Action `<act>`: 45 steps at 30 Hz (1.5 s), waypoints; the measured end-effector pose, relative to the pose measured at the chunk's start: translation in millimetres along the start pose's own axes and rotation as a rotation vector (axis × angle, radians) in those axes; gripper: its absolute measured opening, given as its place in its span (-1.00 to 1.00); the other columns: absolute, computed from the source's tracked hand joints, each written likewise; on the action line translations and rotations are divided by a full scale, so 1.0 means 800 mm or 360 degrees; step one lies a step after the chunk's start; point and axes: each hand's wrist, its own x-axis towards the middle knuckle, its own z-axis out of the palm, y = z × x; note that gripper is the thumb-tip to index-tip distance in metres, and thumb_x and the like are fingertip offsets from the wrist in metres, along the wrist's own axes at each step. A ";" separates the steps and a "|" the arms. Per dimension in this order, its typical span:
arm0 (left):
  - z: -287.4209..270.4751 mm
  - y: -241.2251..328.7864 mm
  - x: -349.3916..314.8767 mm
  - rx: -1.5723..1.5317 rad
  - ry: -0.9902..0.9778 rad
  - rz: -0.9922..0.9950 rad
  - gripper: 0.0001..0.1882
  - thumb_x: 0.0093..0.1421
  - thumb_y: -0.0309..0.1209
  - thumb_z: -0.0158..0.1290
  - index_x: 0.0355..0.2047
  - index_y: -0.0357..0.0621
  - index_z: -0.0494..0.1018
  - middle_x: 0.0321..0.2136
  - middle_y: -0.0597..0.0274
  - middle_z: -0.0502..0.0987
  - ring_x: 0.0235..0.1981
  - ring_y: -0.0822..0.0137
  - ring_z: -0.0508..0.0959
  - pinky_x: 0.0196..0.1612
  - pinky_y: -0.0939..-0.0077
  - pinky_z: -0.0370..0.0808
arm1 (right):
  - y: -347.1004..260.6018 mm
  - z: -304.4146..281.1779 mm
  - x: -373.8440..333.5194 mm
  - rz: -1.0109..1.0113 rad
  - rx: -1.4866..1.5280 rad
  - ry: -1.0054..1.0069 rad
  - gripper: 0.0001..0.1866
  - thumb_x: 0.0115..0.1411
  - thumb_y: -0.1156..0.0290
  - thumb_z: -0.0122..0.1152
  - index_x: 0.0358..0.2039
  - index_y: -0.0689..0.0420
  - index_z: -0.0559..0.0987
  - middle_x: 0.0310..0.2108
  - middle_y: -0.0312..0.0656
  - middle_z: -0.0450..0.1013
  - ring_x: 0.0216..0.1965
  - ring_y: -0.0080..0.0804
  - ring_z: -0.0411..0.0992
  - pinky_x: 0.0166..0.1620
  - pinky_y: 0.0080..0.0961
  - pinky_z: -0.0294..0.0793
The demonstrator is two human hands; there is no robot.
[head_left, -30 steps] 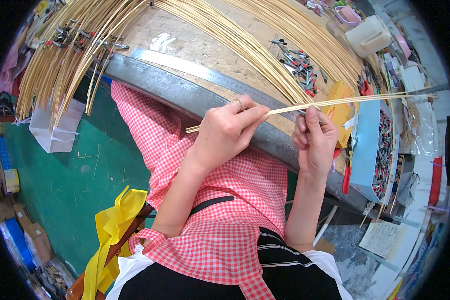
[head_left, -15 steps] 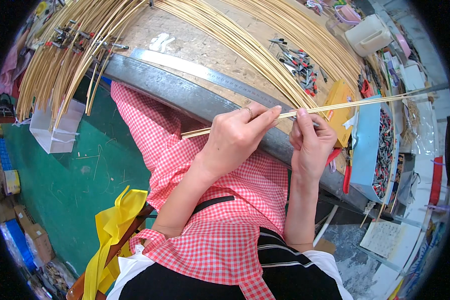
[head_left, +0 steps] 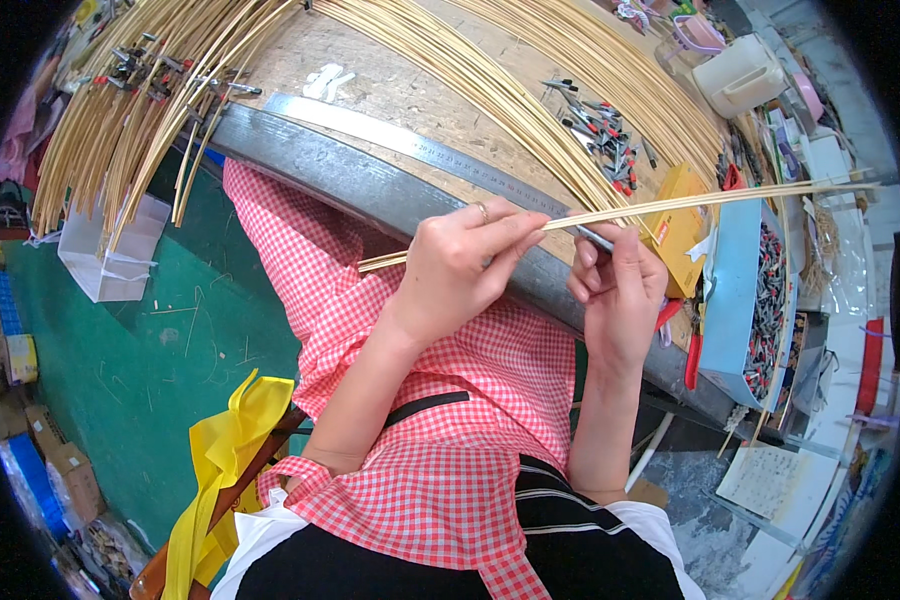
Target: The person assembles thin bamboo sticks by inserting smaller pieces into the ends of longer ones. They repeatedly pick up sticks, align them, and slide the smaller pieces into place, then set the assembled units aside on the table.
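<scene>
My left hand [head_left: 462, 258] pinches a few long, thin pale wooden sticks [head_left: 690, 200] between thumb and fingers. The short ends of the sticks stick out to the left over my checked apron, and the long ends reach far to the right. Just below the sticks, my right hand [head_left: 618, 285] is closed on a small grey metal piece [head_left: 596, 238]; its full shape is hidden by my fingers. Behind my hands, a steel ruler [head_left: 410, 140] lies along the table's front edge.
Long bundles of sticks [head_left: 470, 80] span the wooden table, beside a pile of small red and black clips [head_left: 602, 140]. Clipped sticks [head_left: 120, 150] overhang the left side. A yellow box [head_left: 678, 225], a light-blue box of clips [head_left: 735, 300] and red-handled pliers [head_left: 693, 360] are at right.
My right thumb has come off the sticks, and the right hand has dropped slightly below them, showing the grey metal piece. My left hand has shifted a little to the left.
</scene>
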 end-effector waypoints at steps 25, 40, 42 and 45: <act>-0.008 -0.010 0.003 -0.0824 -0.0117 -0.0520 -0.84 0.11 -0.58 0.15 -0.28 -0.35 0.60 -0.54 0.15 0.58 -0.53 0.49 0.51 -0.48 0.63 0.42 | 0.025 0.018 -0.005 -0.0171 -0.0306 -0.0172 -0.69 0.36 0.46 -0.06 0.01 0.40 0.44 -0.52 -0.27 0.28 -0.64 -0.71 0.16 -0.66 -0.72 0.36; -0.008 -0.014 0.001 -0.0888 -0.0231 -0.0568 -0.83 0.12 -0.56 0.14 -0.26 -0.32 0.60 -0.51 0.18 0.59 -0.52 0.52 0.50 -0.46 0.64 0.42 | 0.007 0.014 -0.004 0.0242 -0.0103 -0.0257 -0.67 0.37 0.42 -0.07 0.01 0.40 0.45 -0.54 -0.30 0.27 -0.66 -0.73 0.16 -0.66 -0.72 0.37; -0.008 -0.014 0.001 -0.0891 -0.0218 -0.0565 -0.83 0.12 -0.56 0.14 -0.26 -0.32 0.60 -0.51 0.19 0.58 -0.52 0.53 0.50 -0.46 0.64 0.42 | 0.008 0.006 -0.001 0.0187 -0.0212 -0.0329 -0.68 0.36 0.44 -0.05 0.01 0.40 0.46 -0.47 -0.25 0.35 -0.59 -0.68 0.27 -0.56 -0.69 0.43; -0.010 -0.014 0.003 -0.0807 -0.0257 -0.0594 -0.84 0.12 -0.57 0.14 -0.26 -0.31 0.61 -0.54 0.22 0.58 -0.52 0.49 0.51 -0.45 0.64 0.41 | 0.013 -0.009 0.008 -0.0308 -0.0786 -0.0304 -0.71 0.33 0.48 0.01 -0.01 0.38 0.48 -0.35 -0.16 0.46 -0.44 -0.56 0.42 -0.41 -0.64 0.50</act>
